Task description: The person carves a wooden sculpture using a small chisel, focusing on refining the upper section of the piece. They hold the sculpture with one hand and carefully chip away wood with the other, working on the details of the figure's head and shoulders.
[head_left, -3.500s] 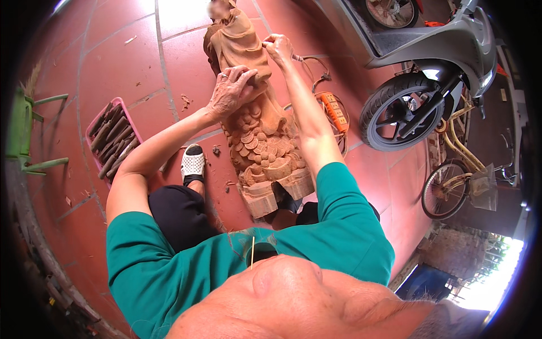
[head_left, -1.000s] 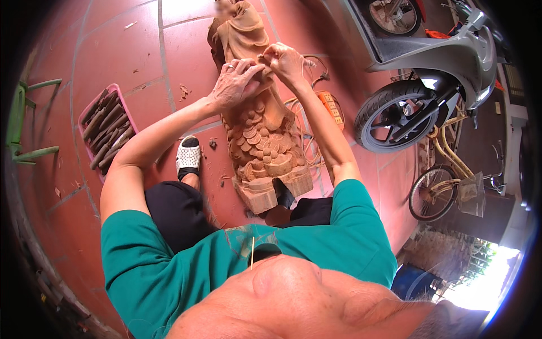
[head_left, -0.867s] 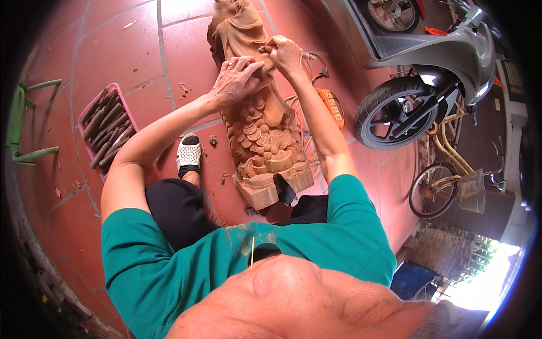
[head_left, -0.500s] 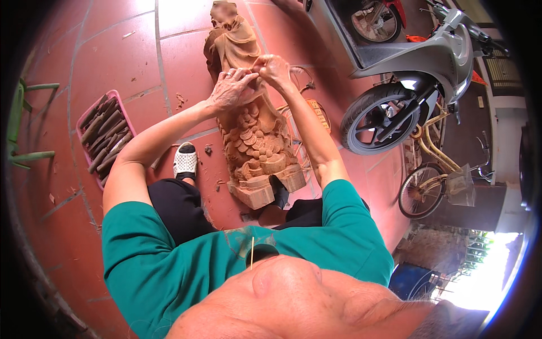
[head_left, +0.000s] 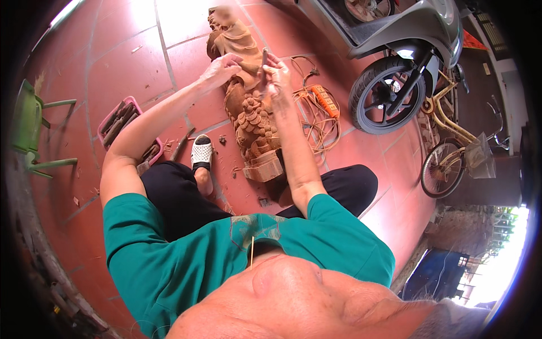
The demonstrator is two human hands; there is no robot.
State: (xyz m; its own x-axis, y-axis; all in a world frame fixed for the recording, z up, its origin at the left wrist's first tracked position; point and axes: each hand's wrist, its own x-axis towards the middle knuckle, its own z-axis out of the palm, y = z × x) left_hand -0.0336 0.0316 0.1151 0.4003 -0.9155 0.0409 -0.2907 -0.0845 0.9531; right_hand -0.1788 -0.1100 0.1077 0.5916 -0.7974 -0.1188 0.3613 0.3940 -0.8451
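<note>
A carved wooden statue lies lengthwise on the tiled floor in front of me, with draped folds at its far part and rounded, coin-like shapes nearer me. Over its right side, my right hand grips a slim carving chisel, which points up and away; its working end is hard to make out. My left hand is at the statue's left side by the drapery. Its fingers are stretched toward the right and apart, with nothing seen in them.
A pink basket of dark tools stands left, partly behind my left arm. Another long tool lies beside my shoe. An orange power strip with coiled cord, a grey motorbike and a bicycle are right; a green chair is far left.
My hands were together on the statue's middle and have parted. The right one now shows the chisel upright. The view has shifted, revealing more of the power strip and cord.
</note>
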